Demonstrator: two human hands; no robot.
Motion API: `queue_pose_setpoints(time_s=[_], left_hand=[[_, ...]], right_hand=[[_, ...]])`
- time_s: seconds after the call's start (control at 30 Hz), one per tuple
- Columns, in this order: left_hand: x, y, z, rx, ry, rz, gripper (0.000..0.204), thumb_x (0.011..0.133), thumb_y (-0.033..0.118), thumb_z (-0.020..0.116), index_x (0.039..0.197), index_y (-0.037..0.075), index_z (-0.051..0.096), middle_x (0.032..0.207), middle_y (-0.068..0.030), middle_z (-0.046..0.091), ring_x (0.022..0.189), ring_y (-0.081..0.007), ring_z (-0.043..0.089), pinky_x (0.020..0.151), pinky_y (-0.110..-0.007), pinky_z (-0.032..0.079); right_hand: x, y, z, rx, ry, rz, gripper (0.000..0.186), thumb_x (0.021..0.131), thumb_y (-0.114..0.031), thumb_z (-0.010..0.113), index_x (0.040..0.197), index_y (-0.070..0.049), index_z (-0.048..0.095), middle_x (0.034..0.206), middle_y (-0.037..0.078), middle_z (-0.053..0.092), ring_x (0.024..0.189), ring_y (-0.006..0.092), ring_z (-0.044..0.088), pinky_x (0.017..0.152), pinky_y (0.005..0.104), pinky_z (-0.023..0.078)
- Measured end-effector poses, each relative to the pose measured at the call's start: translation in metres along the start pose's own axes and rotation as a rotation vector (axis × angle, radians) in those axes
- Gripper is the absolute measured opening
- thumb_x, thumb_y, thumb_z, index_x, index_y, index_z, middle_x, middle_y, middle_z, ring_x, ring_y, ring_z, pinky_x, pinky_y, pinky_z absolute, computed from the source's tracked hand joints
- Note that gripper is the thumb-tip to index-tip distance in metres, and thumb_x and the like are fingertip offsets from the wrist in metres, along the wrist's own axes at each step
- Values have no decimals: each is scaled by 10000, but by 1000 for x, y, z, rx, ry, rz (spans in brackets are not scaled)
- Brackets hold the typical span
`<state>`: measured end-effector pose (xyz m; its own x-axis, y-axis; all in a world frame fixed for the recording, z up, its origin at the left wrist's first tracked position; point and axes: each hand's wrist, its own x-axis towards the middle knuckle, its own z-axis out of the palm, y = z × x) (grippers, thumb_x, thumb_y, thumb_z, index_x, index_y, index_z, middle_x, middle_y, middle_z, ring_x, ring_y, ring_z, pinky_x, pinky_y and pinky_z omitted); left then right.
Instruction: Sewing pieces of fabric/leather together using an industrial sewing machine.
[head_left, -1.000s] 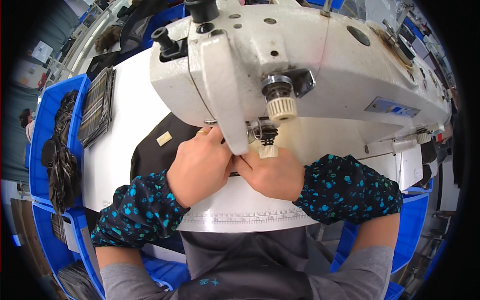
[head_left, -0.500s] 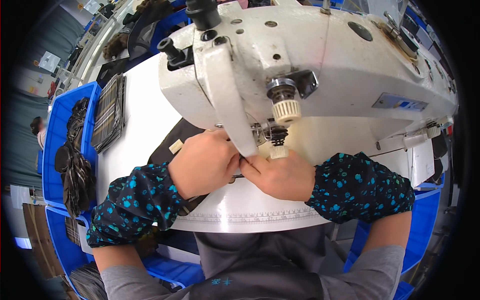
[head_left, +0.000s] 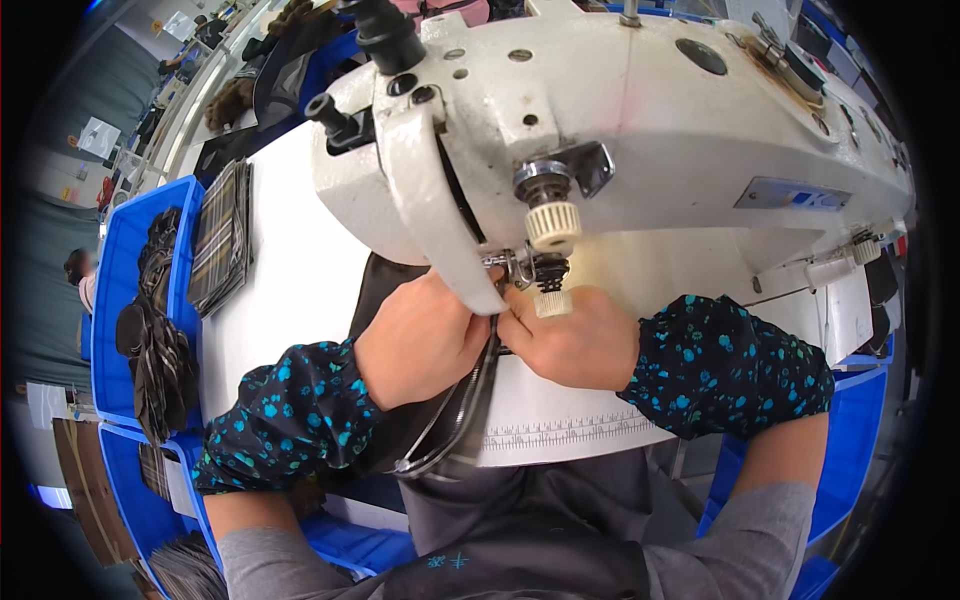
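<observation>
A white sewing machine (head_left: pixel 640 150) stands over a white table top, its needle area partly hidden behind the white guard and my fingers. Under the needle end lies a piece of dark cloth (head_left: pixel 415 432) with a plaid strip and a pale shiny line along its right edge; it hangs over the table's near edge. My left hand (head_left: pixel 418 338) is closed on this cloth, fingers bent beneath the guard. Opposite it, my right hand (head_left: pixel 572 342) pinches the cloth's edge close to the presser foot, thumb and fingertips partly covered by the machine's knob.
At the left, a blue bin (head_left: pixel 100 310) holds dark and plaid cloth pieces (head_left: pixel 160 360). Beside it on the table lies a stack of plaid cloth (head_left: pixel 222 240). A ruler strip (head_left: pixel 575 428) runs along the table's front edge. Another blue bin (head_left: pixel 850 440) stands at the right.
The cloth has swung round, so its plaid edge now runs from the needle toward me and over the table edge. My left hand has shifted slightly nearer; the right stays by the needle.
</observation>
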<state>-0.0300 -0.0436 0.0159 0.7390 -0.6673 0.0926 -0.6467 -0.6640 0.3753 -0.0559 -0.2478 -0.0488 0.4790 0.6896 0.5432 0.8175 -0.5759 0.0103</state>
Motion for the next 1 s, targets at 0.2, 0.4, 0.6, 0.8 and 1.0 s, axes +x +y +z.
queue_pose_setpoints(time_s=[0.2, 0.4, 0.6, 0.8, 1.0], left_hand=[[-23, -33, 10, -419, 21, -255, 188, 983, 115, 654, 1139, 18, 612, 916, -77, 634, 731, -147, 631, 582, -279, 544], [-33, -34, 7, -610, 11, -482, 176, 926, 107, 743, 1033, 58, 611, 876, -3, 572, 705, -63, 571, 544, -228, 502], [-19, -23, -8, 129, 66, -111, 235, 775, 138, 816, 961, 104, 677, 903, -114, 619, 792, -313, 598, 729, -426, 492], [-17, -30, 7, 94, 226, 202, 298, 754, 137, 818, 1031, 126, 709, 948, -64, 677, 907, -285, 649, 815, -418, 451], [-19, -9, 4, 155, 95, 281, 375, 735, 141, 770, 1100, 80, 714, 1047, -29, 691, 917, -198, 664, 765, -366, 410]], right_hand=[[-3, 4, 6, 49, 32, 10, 97, 760, -132, 646, 768, -75, 568, 562, 27, 547, 508, 206, 630, 416, 361, 445], [1, 6, 3, 51, 40, -8, 99, 779, -133, 643, 830, -67, 589, 558, 37, 537, 542, 212, 630, 432, 360, 459], [7, 5, 11, -34, 103, 17, 188, 810, -138, 634, 973, -51, 598, 736, 62, 594, 544, 208, 609, 460, 351, 486], [9, 5, 4, 268, 36, -337, 122, 774, -138, 650, 857, -56, 619, 751, 53, 520, 532, 172, 570, 447, 323, 475], [4, 1, -5, 127, 272, -213, 125, 724, -156, 659, 779, -65, 593, 729, 40, 481, 513, 142, 538, 434, 287, 437]])
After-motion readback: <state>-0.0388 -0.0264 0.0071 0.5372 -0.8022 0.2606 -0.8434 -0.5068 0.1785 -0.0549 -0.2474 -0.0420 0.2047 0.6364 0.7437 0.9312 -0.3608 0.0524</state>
